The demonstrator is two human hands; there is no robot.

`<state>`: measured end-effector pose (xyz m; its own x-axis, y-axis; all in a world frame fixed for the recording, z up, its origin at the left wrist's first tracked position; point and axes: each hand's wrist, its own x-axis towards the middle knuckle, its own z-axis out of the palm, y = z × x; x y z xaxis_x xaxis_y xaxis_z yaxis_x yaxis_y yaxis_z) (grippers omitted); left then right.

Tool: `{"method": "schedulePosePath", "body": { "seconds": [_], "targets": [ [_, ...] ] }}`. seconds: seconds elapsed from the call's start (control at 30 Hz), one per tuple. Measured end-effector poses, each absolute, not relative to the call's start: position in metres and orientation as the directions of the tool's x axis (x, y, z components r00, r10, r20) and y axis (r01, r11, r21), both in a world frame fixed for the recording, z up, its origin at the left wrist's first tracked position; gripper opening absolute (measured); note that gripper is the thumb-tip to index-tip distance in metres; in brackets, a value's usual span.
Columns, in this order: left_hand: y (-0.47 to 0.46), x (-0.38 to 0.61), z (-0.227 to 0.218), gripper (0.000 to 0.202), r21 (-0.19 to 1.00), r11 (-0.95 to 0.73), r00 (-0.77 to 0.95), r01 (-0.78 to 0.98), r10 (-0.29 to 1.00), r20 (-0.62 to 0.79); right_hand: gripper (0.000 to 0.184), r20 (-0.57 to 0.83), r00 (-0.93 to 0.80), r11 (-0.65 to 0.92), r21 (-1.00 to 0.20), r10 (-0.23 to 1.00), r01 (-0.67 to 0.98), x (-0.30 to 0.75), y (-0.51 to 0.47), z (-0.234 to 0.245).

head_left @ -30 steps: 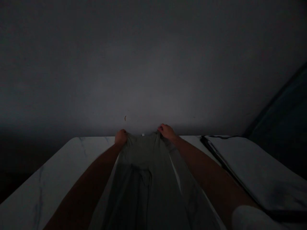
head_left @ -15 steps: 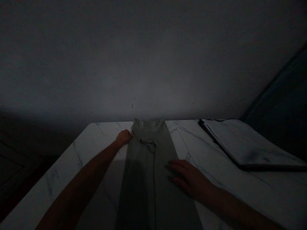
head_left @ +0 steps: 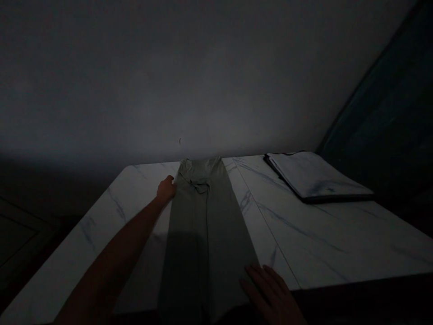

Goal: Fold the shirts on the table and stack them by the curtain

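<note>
A pair of grey-green trousers (head_left: 206, 225) lies flat and lengthwise on a white marble table (head_left: 304, 230), waistband toward the far wall. My left hand (head_left: 165, 190) is curled at the left edge of the trousers near the waist, and seems to pinch the cloth. My right hand (head_left: 270, 295) rests flat, fingers stretched out, on the right side of the trouser legs close to the table's near edge. The room is very dim.
A flat dark-edged pad or folded item (head_left: 316, 178) lies at the far right of the table. A plain wall (head_left: 203, 81) stands just behind the table. A dark panel (head_left: 392, 113) rises at the right.
Both hands held the waistband up at first; the trousers were then laid flat. My right hand slid down the legs toward the near edge. The left stayed near the waist.
</note>
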<state>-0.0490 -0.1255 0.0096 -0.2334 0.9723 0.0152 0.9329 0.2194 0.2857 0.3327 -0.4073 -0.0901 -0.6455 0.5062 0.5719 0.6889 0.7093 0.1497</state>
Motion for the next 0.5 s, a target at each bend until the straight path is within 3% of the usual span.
{"method": "schedulePosePath", "body": {
  "seconds": [0.3, 0.37, 0.5],
  "targets": [
    [-0.269, -0.044, 0.004, 0.062, 0.402, 0.066, -0.097, 0.913, 0.994, 0.056, 0.063, 0.604, -0.436, 0.557, -0.015, 0.667, 0.830, 0.323, -0.425, -0.110],
    [-0.326, -0.045, -0.002, 0.056, 0.458, 0.107, -0.161, 0.882, 0.984, 0.080, 0.066, 0.608, -0.433, 0.555, -0.015, 0.665, 0.832, 0.322, -0.425, -0.111],
    [-0.443, -0.043, -0.040, 0.032, 0.587, 0.323, -0.449, 0.742, 0.890, 0.078, 0.075, 0.632, -0.450, 0.586, -0.008, 0.631, 0.810, 0.325, -0.424, -0.108]
  ]
}}
